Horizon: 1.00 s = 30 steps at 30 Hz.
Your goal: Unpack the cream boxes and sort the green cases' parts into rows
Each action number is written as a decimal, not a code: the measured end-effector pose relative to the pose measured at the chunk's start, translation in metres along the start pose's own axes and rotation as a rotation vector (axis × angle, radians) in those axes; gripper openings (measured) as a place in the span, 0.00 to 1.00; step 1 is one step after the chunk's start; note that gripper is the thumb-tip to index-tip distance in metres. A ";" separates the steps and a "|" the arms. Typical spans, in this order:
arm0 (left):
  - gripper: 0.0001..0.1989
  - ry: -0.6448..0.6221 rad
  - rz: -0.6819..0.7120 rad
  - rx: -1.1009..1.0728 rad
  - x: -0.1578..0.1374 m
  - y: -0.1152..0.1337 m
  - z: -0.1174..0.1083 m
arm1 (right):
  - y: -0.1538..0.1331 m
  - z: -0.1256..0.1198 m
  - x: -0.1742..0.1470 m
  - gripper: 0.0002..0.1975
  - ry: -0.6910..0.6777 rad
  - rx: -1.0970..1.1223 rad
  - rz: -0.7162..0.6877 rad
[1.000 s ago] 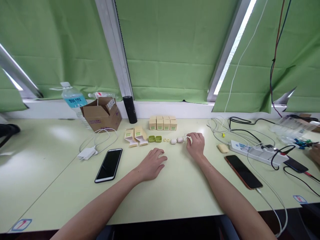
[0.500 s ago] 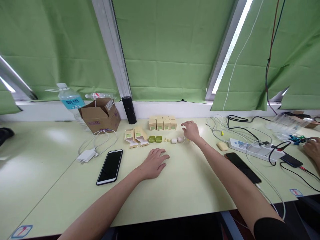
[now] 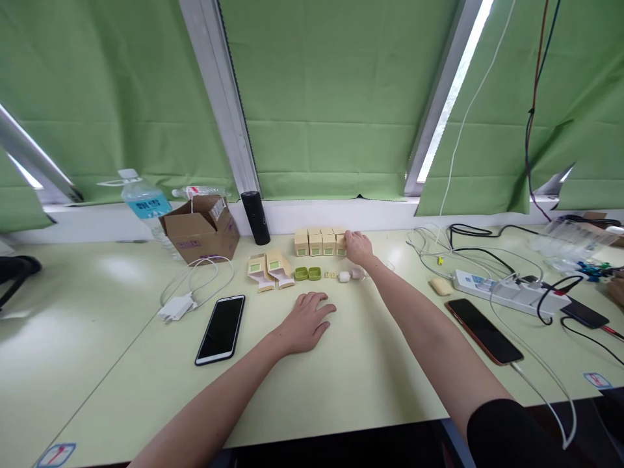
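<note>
My right hand point(image 3: 359, 248) is at the right end of a row of small cardboard boxes, its fingers closed on the last small box point(image 3: 340, 243), which it partly covers. Just in front lie small whitish pieces point(image 3: 344, 277), partly hidden by the wrist. To their left are tiny yellow pieces point(image 3: 330, 275) and two little green trays point(image 3: 308, 273). Further left, two opened small boxes point(image 3: 270, 271) lie with their flaps out. My left hand point(image 3: 306, 323) rests flat on the table, fingers spread, holding nothing.
At left are a phone point(image 3: 220, 329), a white charger point(image 3: 176, 307), a brown carton point(image 3: 202, 231), a water bottle point(image 3: 149, 207) and a black cylinder point(image 3: 255, 218). At right are another phone point(image 3: 484, 331), a power strip point(image 3: 507, 294), tangled cables and part of another person's hand point(image 3: 615, 286).
My right hand has moved left onto the last small box in the row. My left hand stays flat on the table. The view has shifted slightly.
</note>
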State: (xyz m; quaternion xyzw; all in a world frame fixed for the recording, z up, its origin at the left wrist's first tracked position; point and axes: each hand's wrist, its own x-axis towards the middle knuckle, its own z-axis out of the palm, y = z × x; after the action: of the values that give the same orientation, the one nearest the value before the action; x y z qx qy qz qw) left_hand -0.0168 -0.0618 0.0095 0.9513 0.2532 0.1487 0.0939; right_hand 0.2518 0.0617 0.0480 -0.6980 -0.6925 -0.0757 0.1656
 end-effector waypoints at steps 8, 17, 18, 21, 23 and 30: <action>0.14 0.184 -0.100 -0.093 0.004 0.001 -0.004 | -0.003 -0.035 -0.034 0.23 0.132 0.137 -0.015; 0.33 0.303 -0.306 -0.495 0.002 -0.008 -0.004 | -0.030 -0.046 -0.138 0.29 -0.180 0.858 -0.356; 0.36 0.256 -0.296 -0.529 0.001 -0.008 -0.004 | -0.033 -0.044 -0.146 0.29 -0.216 0.880 -0.366; 0.44 0.112 -0.263 -0.566 -0.001 -0.009 -0.003 | -0.033 -0.034 -0.157 0.29 -0.240 0.896 -0.386; 0.45 0.067 -0.269 -0.561 -0.002 -0.008 -0.003 | -0.026 -0.026 -0.157 0.28 -0.158 0.864 -0.363; 0.38 0.105 -0.325 -0.511 0.000 -0.002 -0.002 | -0.012 -0.006 -0.149 0.11 0.219 0.747 -0.100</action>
State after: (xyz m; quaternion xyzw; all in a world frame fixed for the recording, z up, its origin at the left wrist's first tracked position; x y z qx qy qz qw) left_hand -0.0183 -0.0596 0.0111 0.8350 0.3611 0.2394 0.3393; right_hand 0.2361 -0.0806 0.0058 -0.5430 -0.6837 0.0996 0.4773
